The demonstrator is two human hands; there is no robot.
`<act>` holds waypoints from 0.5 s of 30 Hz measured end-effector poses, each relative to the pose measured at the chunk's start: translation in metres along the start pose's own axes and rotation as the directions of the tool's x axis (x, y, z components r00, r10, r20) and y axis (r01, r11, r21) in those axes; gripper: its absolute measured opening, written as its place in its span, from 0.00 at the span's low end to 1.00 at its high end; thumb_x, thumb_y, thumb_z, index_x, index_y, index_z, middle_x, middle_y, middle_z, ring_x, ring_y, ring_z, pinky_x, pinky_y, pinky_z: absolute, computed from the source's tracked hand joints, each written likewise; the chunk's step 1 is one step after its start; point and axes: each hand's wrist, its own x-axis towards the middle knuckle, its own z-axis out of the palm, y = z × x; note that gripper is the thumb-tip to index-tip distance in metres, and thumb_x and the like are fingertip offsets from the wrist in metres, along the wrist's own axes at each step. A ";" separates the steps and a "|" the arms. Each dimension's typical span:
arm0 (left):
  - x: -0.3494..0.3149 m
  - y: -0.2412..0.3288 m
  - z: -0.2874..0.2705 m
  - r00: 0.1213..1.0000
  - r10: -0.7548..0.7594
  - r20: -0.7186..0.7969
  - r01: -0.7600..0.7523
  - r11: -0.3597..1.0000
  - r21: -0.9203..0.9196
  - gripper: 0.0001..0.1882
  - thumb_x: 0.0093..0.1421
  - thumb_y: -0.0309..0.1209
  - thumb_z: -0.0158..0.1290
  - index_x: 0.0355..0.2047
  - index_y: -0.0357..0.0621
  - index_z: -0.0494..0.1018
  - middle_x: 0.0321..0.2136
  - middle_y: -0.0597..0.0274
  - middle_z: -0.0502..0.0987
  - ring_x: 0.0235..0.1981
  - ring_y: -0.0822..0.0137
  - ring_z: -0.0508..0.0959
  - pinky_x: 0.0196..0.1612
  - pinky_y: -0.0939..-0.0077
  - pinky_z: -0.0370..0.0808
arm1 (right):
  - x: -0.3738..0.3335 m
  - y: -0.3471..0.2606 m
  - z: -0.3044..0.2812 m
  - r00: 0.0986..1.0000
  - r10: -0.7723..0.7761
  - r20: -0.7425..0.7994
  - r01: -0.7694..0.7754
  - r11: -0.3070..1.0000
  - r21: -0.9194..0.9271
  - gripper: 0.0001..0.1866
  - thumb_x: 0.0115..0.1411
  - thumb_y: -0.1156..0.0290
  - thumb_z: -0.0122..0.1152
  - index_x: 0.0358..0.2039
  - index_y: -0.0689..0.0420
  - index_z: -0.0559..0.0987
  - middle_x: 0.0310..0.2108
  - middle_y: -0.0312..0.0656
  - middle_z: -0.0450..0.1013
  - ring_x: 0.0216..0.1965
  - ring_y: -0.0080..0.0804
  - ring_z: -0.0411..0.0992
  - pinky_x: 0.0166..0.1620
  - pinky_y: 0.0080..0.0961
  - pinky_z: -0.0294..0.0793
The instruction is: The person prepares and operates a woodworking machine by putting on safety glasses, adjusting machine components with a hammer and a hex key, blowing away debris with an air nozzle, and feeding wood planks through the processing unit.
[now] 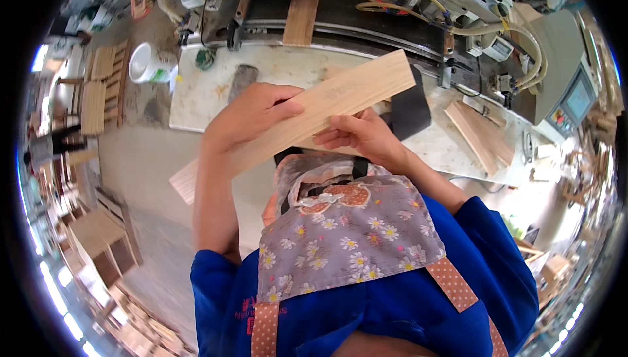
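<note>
A long, pale wooden board (356, 89) is held in both hands in front of my chest. It slants from the lower left up to the far right. My left hand (252, 116) grips it around the middle, with the thumb on the upper face and the other fingers mostly hidden. My left forearm crosses over the board's near end. Closed on the near edge, my right hand (366, 136) has its thumb against the board and its fingers curled beneath. Under the board's far end, a black flat piece (411, 109) lies on the pale worktable (196, 105).
Beyond the table stands a machine with yellow hoses (399, 7) and another wooden board (302, 20) in it. A grey block (243, 79) and several loose boards (481, 136) lie on the table. A control panel (577, 105) stands right, a white bucket (145, 64) left.
</note>
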 end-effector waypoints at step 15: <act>0.066 -0.119 -0.036 0.951 0.195 0.240 -0.262 0.920 0.291 0.29 0.44 0.42 0.60 0.46 0.42 0.71 0.43 0.49 0.75 0.45 0.52 0.74 0.47 0.64 0.70 | 0.049 0.106 -0.016 0.770 -0.113 -0.628 0.371 0.879 0.298 0.14 0.63 0.65 0.51 0.40 0.65 0.73 0.33 0.45 0.77 0.35 0.30 0.78 0.35 0.19 0.79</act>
